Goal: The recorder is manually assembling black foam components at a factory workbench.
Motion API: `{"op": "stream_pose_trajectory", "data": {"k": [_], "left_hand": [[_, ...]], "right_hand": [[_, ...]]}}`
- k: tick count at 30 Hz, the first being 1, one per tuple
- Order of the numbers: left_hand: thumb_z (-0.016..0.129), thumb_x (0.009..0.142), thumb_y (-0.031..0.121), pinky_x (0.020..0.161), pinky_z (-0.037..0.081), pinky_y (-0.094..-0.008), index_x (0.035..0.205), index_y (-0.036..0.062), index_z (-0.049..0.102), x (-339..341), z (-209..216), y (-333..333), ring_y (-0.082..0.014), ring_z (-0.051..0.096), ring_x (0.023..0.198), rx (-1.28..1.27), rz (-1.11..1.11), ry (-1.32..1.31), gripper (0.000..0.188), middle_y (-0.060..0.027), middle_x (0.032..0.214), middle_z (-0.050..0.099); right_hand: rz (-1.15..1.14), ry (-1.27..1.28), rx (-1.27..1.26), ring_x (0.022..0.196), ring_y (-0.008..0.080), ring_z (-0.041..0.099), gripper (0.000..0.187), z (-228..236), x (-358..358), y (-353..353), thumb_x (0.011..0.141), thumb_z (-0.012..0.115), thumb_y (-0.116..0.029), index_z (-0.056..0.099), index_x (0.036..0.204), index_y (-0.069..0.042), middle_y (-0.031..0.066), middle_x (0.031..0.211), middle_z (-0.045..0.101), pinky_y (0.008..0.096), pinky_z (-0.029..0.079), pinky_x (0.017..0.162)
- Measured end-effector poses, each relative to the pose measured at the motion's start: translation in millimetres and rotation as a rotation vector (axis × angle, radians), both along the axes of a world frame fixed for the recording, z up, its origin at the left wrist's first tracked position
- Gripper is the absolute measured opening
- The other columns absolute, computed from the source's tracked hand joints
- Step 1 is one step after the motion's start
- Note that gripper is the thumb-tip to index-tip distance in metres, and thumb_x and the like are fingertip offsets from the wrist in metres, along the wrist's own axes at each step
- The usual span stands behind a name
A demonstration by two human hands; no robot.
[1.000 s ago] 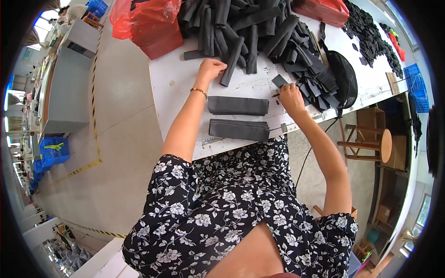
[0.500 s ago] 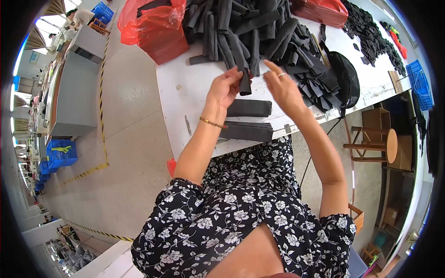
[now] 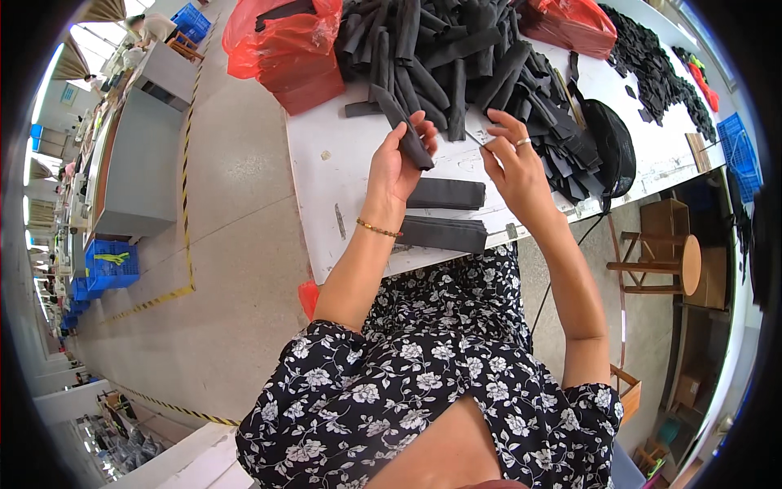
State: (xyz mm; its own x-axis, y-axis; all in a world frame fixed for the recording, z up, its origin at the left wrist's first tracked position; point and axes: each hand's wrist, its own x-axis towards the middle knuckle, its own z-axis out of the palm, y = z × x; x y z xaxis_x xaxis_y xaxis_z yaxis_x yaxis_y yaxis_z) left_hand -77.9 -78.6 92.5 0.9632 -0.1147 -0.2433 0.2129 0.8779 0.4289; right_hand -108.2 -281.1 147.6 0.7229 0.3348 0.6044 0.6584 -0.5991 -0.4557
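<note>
My left hand (image 3: 397,163) holds a dark grey folded fabric strip (image 3: 403,130), its fingers curled round the lower part, over the table. To the right, my right hand (image 3: 515,167), with a ring on one finger, pinches a thin, dark, stick-like thing (image 3: 477,139) whose kind I cannot make out. It is apart from the strip. Just beyond both hands rises a loose heap of similar dark fabric strips (image 3: 456,81). Nearer me, two flat stacks of dark strips lie one in front of the other: the farther stack (image 3: 448,194) and the nearer stack (image 3: 444,234).
On the white table (image 3: 326,175), a red plastic bag (image 3: 297,61) stands far left and another red bag (image 3: 574,28) far right. A black mesh pouch (image 3: 611,151) lies near the right edge. Beyond is a pile of small black pieces (image 3: 656,73). A wooden stool (image 3: 688,265) stands right.
The strip in my left hand has tilted, its upper end swinging left. My right hand has moved slightly right and down, away from the strip. The view has shifted a little.
</note>
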Motion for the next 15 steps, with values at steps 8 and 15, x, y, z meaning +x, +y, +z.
{"op": "stream_pose_trajectory", "data": {"k": [8, 15], "left_hand": [[0.038, 0.103, 0.038, 0.077, 0.058, -0.0405, 0.142, 0.0089, 0.042, -16, 4, -12, -0.0212, 0.066, 0.094, 0.215, -0.303, -0.262, 0.049, -0.0105, 0.108, 0.066], [0.055, 0.097, 0.035, 0.071, 0.06, -0.0399, 0.13, 0.006, 0.053, -15, 0, -3, -0.0233, 0.069, 0.082, 0.278, -0.18, -0.113, 0.044, -0.0116, 0.097, 0.068]], "right_hand": [[0.157, 0.313, 0.072, 0.092, 0.0297, 0.062, 0.014, -9, 8, 11, 0.082, 0.066, -0.001, 0.054, 0.089, -0.001, 0.0198, 0.124, 0.054, 0.0407, 0.051, 0.083], [0.211, 0.597, 0.33, 0.103, 0.0171, 0.054, 0.02, -11, 8, -12, 0.078, 0.074, -0.002, 0.057, 0.088, -0.002, 0.0068, 0.11, 0.056, 0.0299, 0.04, 0.093]]}}
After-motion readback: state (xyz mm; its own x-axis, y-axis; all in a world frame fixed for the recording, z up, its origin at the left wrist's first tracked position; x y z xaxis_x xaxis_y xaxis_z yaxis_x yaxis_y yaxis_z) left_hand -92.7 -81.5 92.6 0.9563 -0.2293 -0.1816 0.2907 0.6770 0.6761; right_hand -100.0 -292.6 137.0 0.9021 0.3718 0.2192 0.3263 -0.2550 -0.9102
